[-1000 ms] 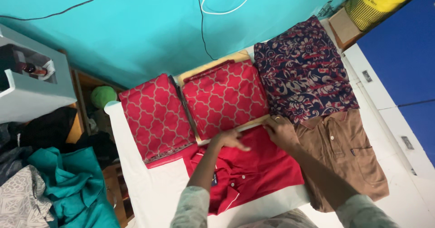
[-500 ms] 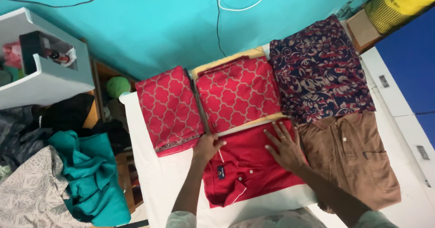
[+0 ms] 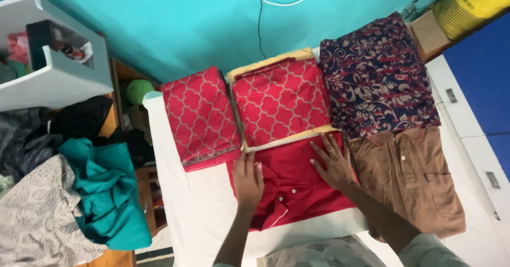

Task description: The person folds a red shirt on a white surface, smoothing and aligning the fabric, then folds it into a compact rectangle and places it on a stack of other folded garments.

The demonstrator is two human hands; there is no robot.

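Observation:
A folded red shirt (image 3: 297, 187) with white buttons lies on the white table (image 3: 186, 208) in front of me. My left hand (image 3: 248, 178) rests flat on its left part, fingers together. My right hand (image 3: 332, 161) presses flat on its upper right part, fingers spread, a ring on one finger. Just beyond the shirt lies a tan folding board (image 3: 287, 138) with a red patterned cloth (image 3: 279, 100) folded on it.
Another red patterned cloth (image 3: 199, 115) lies left of the board, a navy floral cloth (image 3: 377, 81) to its right, a brown shirt (image 3: 411, 177) beside my right hand. Teal and grey clothes (image 3: 106, 198) are piled at left below a white shelf (image 3: 53, 81). Behind is a teal wall.
My left hand slid from the shirt's upper left corner down onto its left part. My right hand stayed flat on the shirt. The view shifted slightly.

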